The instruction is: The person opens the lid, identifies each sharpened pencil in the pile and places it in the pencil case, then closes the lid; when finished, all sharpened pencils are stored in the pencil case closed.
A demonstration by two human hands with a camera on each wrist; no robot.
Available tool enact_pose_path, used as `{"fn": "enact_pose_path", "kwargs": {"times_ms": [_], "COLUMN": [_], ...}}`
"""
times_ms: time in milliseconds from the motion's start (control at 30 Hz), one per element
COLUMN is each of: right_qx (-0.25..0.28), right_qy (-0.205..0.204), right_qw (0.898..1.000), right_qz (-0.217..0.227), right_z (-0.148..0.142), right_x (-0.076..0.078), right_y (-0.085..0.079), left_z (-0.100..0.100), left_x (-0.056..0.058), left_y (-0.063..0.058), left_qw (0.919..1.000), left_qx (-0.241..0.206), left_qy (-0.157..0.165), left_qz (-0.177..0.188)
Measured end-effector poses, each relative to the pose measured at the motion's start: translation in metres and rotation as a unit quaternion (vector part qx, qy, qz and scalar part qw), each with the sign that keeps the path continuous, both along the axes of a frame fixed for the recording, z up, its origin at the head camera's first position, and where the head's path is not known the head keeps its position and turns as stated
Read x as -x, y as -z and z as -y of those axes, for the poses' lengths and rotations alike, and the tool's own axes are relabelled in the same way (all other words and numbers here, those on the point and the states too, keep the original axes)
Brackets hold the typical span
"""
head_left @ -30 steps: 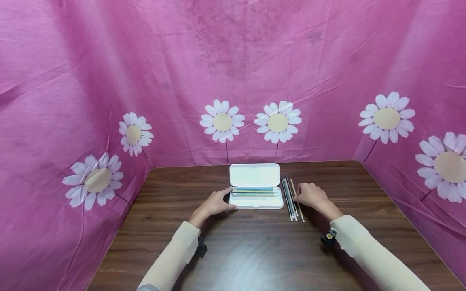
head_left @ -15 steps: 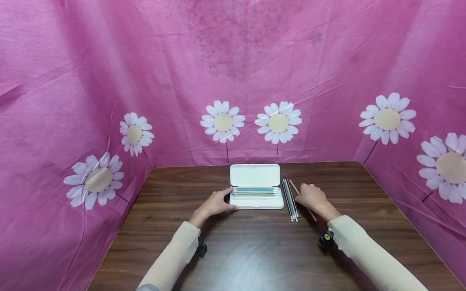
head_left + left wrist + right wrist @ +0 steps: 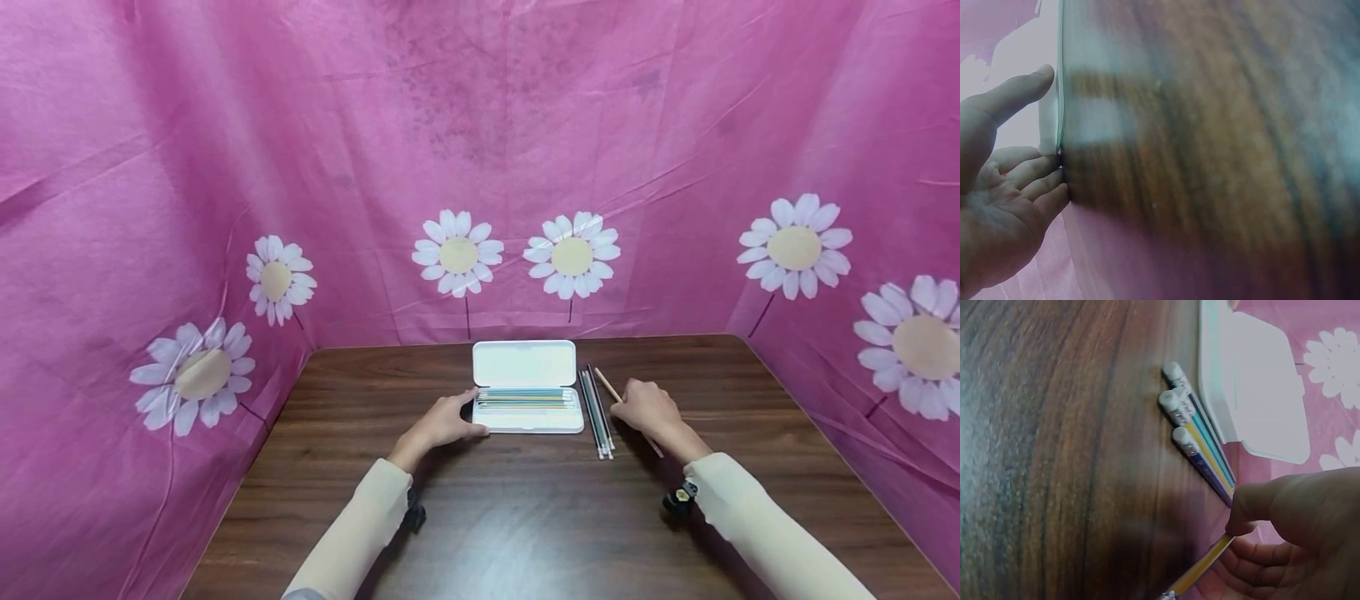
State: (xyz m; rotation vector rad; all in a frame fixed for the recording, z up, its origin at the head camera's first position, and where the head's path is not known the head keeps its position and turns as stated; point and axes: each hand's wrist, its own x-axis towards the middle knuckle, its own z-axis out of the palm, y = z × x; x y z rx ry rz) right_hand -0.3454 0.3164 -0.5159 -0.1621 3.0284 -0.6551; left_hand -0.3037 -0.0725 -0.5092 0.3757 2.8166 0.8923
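Observation:
A white pencil case (image 3: 525,430) lies with its lid raised toward the back, several pencils (image 3: 521,398) lying lengthwise inside. My left hand (image 3: 442,419) holds the case's left end; in the left wrist view the thumb (image 3: 1032,86) lies along its front wall and the fingers meet its side. To the right of the case, my right hand (image 3: 648,410) pinches a yellow pencil (image 3: 1200,565) between thumb and fingers. That pencil slants, its eraser end toward me, its middle hidden by the hand. Between case and right hand lie several loose pencils (image 3: 597,421), white erasers toward me.
The dark wood table (image 3: 517,517) carries all of this. A pink cloth (image 3: 510,125) printed with white daisies hangs behind the table and along both sides. Each wrist wears a small black camera, such as the right camera (image 3: 678,497).
My right hand has taken the yellow pencil from beside the loose ones and shifted slightly right; its eraser end has swung rightward. The left hand and the case stay put.

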Motion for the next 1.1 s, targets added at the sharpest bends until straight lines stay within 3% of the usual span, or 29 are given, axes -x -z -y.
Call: {"fn": "enact_pose_path", "kwargs": {"times_ms": [267,533,900,1100], "right_qx": [0.029,0.037,-0.012,-0.022], "right_qy": [-0.018,-0.101,-0.219,-0.269], "right_qw": [0.998,0.987,0.967,0.955], "right_qz": [-0.059,-0.121,-0.130,-0.123], "right_z": [0.006,0.027,0.063,0.083], "right_x": [-0.008,-0.011,0.002,0.010], "right_y": [-0.015,-0.036,-0.055,-0.056], "left_z": [0.001,0.001,0.000,0.001], "left_x": [0.000,0.000,0.000,0.001], "left_y": [0.000,-0.001,-0.001,0.000], "left_qw": [1.0000,1.0000,1.0000,0.9999], "left_qx": [0.001,-0.002,0.003,0.008], "left_qy": [0.003,0.005,0.001,-0.001], "left_qz": [-0.001,0.001,0.003,0.007]}}
